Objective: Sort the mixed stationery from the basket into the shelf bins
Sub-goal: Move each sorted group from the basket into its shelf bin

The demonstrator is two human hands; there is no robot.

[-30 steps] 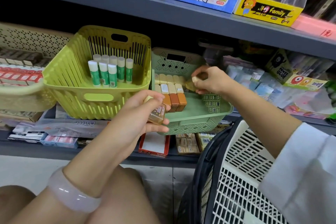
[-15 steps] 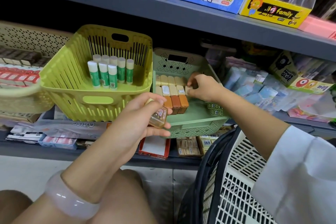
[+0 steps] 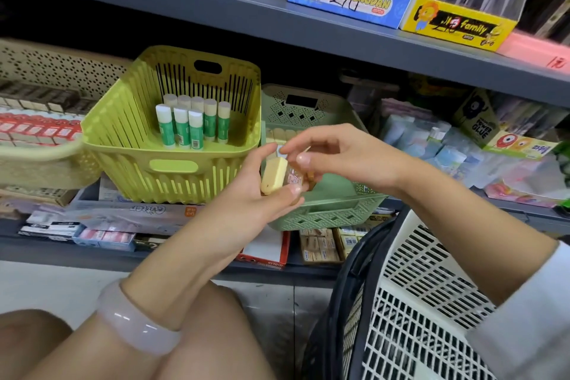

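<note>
Erasers held before the shelf bins

A cream eraser is gripped in the left hand in front of the pale green bin; it is pinched from above by the curled right hand. Glue sticks are stood in the yellow-green bin.

Small yellow-capped bottle, tilted, before green bin.

The right hand has left the green bin and come back to the left hand, its fingertips now over the small yellow-capped pieces held there.
</note>
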